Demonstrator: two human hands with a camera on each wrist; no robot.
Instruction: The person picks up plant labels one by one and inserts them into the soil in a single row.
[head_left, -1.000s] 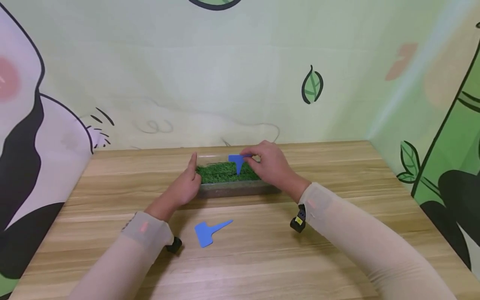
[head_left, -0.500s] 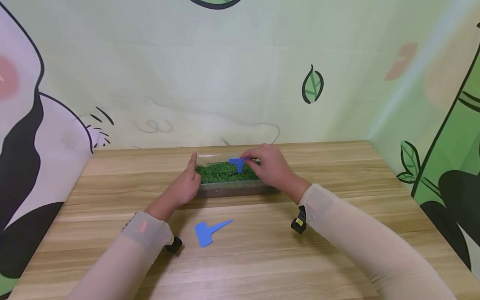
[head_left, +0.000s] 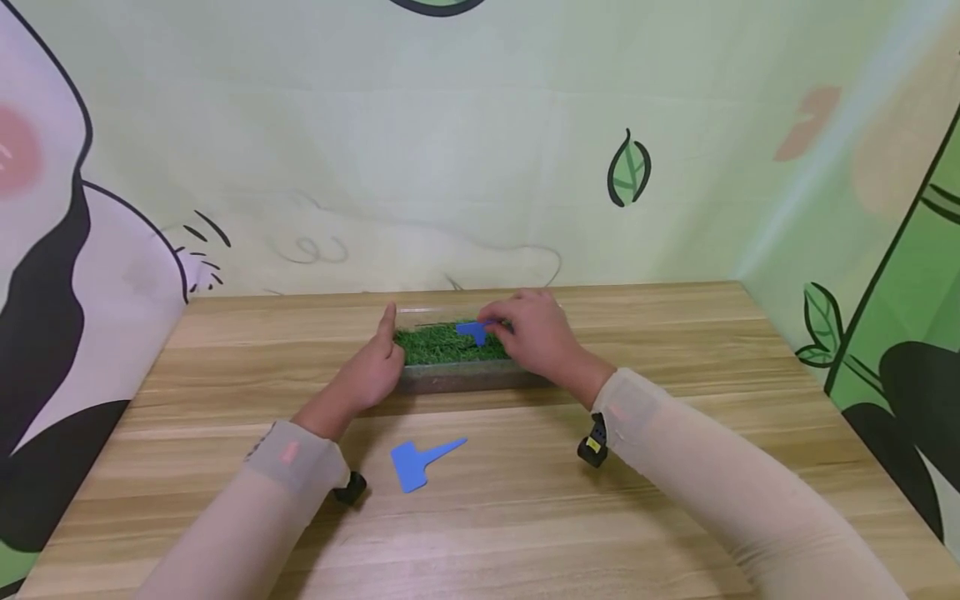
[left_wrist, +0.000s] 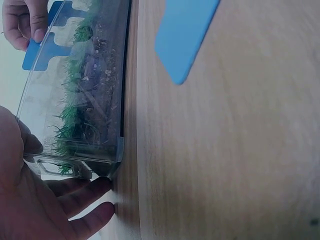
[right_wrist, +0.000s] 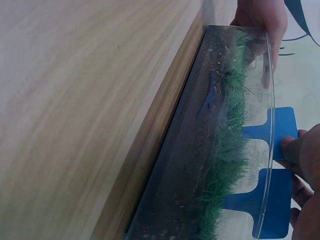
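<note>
A clear, open-topped planter box (head_left: 480,379) of green grass (head_left: 435,343) over dark soil stands near the back of the table. My left hand (head_left: 367,367) steadies its left end, fingers mostly straight against the end wall. My right hand (head_left: 538,333) pinches the head of a blue T-shaped plant label (head_left: 471,330), whose stem is down in the grass. In the right wrist view, a second blue plant label (right_wrist: 275,200) stands upright beside it; the right hand hides that one in the head view. Another blue plant label (head_left: 410,468) lies flat on the table before the box.
The wood-grain table (head_left: 517,517) reaches a cartoon-printed backdrop (head_left: 480,167) just behind the box. Black wrist cameras (head_left: 592,446) are worn at both cuffs of the light sleeves (head_left: 705,450).
My right hand has moved down a little, and the pinched plant label sits lower in the grass. The left hand, the box and the label on the table have stayed put.
</note>
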